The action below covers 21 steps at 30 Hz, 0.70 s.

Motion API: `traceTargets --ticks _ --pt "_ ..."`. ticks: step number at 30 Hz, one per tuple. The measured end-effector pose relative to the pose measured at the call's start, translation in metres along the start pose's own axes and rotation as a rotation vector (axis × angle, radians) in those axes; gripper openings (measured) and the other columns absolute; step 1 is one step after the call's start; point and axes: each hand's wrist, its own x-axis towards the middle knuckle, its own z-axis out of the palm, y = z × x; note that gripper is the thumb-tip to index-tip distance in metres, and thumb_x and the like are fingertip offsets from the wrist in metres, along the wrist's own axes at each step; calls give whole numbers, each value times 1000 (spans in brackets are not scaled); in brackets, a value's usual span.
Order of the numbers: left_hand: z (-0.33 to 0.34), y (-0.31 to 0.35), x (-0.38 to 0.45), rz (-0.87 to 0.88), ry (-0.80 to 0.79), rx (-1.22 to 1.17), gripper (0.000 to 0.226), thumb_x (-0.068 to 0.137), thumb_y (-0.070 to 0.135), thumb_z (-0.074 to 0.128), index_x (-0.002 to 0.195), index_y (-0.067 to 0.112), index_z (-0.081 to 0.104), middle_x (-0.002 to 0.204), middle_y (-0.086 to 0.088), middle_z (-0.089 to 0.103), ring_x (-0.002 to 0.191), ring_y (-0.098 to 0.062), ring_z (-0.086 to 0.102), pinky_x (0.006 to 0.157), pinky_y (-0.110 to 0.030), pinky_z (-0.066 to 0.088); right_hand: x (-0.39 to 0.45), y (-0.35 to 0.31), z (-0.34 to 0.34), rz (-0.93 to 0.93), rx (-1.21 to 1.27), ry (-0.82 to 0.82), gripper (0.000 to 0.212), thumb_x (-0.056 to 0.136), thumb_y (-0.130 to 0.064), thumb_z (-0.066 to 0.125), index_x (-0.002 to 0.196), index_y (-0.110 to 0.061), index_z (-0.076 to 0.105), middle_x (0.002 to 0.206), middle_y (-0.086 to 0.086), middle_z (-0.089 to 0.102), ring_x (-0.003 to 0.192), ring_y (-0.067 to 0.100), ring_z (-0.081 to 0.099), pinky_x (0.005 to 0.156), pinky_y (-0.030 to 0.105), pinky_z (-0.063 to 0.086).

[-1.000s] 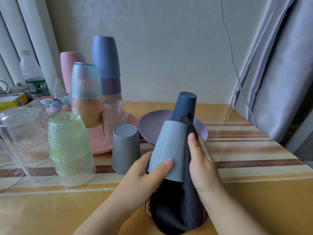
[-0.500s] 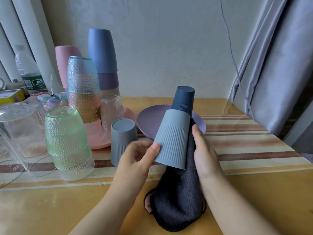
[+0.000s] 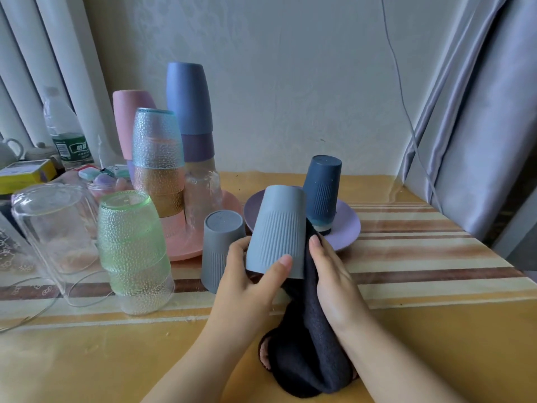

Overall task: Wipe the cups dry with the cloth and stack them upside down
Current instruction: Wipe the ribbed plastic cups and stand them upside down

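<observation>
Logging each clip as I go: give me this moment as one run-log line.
left hand: grips light blue ribbed cup, upside down | right hand: presses dark cloth against cup | phase: wiping | dark blue cup: inverted on purple plate

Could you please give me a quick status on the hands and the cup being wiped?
Left hand grips grey-blue cup, upside down. Right hand presses dark cloth to its side. Navy cup on purple plate just behind; grey cup close left.
</observation>
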Motion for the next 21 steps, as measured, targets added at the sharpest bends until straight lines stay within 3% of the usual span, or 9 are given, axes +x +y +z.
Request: traceTargets --ticks 2,5,7,9,12,14,17,19,21 --pt "0 3 0 -49 -19 -55 31 83 35 65 109 28 49 100 7 64 80 1 65 61 -6 45 0 0 0 -15 -6 -7 24 98 -28 38 97 -50 48 103 -43 47 89 -37 41 76 -11 30" --pt "1 2 1 -98 -85 -120 33 82 40 69 108 27 54 103 2 68 88 -6 68 72 -12 50 4 -1 -5 -65 22 -15 27 98 -25 38 112 -43 53 117 -35 52 109 -24 45 89 -3 34" --pt "3 -1 3 -140 -140 -184 43 70 48 78 104 27 62 102 0 72 95 -13 70 91 -29 52 7 -2 -10 -95 62 14 31 98 -28 41 127 -33 52 130 -23 52 121 -12 44 101 10 35" --pt "7 -5 3 -198 -191 -271 50 62 48 72 105 23 67 104 -7 73 99 -23 70 100 -41 48 11 -4 -16 -89 93 69 34 98 -29 42 132 -29 50 134 -18 52 124 -6 44 104 14 35" --pt "11 -12 6 -267 -207 -376 48 73 36 64 114 11 65 111 -17 70 102 -30 69 101 -44 47 14 -3 -19 -68 93 89 36 99 -29 36 132 -28 49 133 -17 52 124 -3 45 110 24 33" --pt "8 -15 9 -270 -189 -357 46 73 38 63 111 11 67 113 -16 70 101 -30 68 96 -42 50 14 1 -16 -58 76 76 38 99 -34 37 135 -29 47 136 -16 50 127 -1 42 113 31 30" --pt "5 -16 9 -203 -170 -242 48 68 50 77 106 22 71 104 -2 73 96 -19 68 84 -33 50 14 2 -15 -65 78 84 36 100 -30 34 133 -28 47 135 -16 50 127 -2 42 113 28 30" --pt "6 -13 8 -95 -150 -176 44 80 55 70 110 24 68 104 -1 74 100 -17 68 91 -34 50 15 0 -18 -67 81 87 35 99 -29 34 130 -31 49 133 -18 51 124 -4 44 109 22 33" --pt "9 -10 5 10 -76 -146 45 75 53 61 111 26 63 101 0 73 97 -14 70 87 -29 52 15 -1 -21 -63 78 117 32 99 -30 36 127 -36 49 131 -21 52 121 -8 45 101 12 36"
